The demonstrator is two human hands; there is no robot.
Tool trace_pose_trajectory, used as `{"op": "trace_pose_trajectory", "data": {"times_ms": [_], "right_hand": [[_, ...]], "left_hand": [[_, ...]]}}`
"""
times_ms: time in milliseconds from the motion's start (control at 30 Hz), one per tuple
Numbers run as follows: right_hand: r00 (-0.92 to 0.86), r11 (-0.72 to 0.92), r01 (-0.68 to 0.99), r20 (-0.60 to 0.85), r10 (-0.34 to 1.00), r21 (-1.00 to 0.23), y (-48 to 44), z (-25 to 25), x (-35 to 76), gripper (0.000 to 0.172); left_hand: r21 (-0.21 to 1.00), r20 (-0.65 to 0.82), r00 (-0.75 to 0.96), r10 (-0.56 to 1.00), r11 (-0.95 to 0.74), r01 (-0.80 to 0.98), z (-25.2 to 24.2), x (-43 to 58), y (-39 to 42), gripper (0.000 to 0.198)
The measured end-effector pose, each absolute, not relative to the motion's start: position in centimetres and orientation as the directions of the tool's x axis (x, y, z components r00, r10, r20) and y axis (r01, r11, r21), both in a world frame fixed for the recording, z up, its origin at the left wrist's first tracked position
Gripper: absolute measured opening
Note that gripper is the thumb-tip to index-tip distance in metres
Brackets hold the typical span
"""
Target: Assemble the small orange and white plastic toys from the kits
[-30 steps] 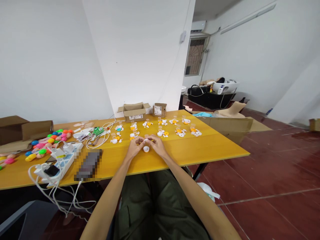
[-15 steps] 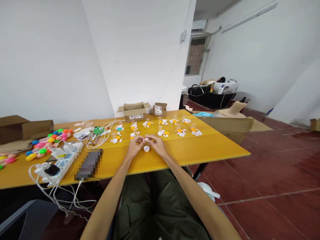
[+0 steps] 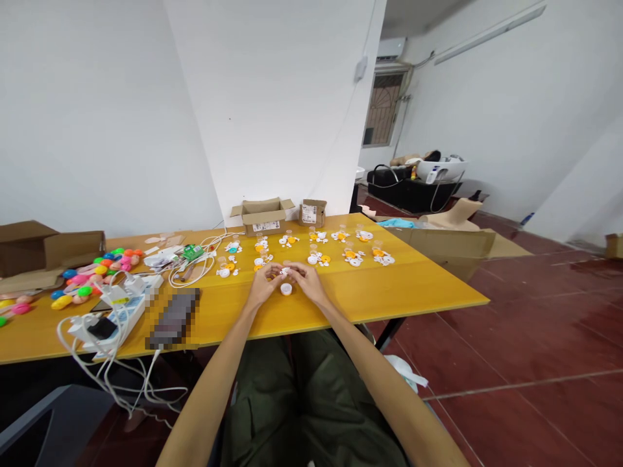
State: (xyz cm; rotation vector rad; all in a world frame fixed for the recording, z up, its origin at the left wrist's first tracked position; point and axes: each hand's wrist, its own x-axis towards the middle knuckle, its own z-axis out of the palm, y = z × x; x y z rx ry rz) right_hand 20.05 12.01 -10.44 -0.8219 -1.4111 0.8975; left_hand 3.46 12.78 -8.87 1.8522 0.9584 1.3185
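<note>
Left hand: the left hand [image 3: 265,284] is over the near part of the yellow table [image 3: 403,292], its fingers pinched narrow on a small white piece [image 3: 285,272].
Right hand: the right hand [image 3: 307,283] comes from the other side, and its fingertips look pinched on the same piece.
White piece: it is up between the two hands, too small for me to tell its shape.
Cup: a little white cup [image 3: 286,290] sits on the table, just on the near side of the piece.
What is new: very little; hands and cup stay in place, and the piece may be turned a bit. So the work on this piece seems to be still going on.
Piles: small white and orange parts [image 3: 382,255] lie in heaps on the far side.
Boxes: a big box [image 3: 263,224] and a small box [image 3: 312,212] stand at the far edge.
</note>
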Motion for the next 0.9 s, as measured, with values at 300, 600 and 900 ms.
{"op": "trace_pose_trajectory", "data": {"times_ms": [300,600,900], "right_hand": [[-0.061,0.422,-0.045,0.425,0.903,-0.905,11.88,-10.29,20.0,0.028],[-0.049,0.42,-0.047,0.422,0.905,-0.906,12.0,-10.31,20.06,0.026],[0.157,0.441,-0.022,0.432,0.888,-0.897,12.17,-10.4,20.2,0.025]], "left_hand": [[0.846,0.461,0.231,0.857,-0.503,0.177,-8.54,3.43,12.58,0.019],[0.838,0.478,0.225,0.849,-0.517,0.175,-8.5,3.53,12.61,0.015],[0.841,0.493,0.098,0.865,-0.502,0.201,-8.68,3.23,12.93,0.011]]}}
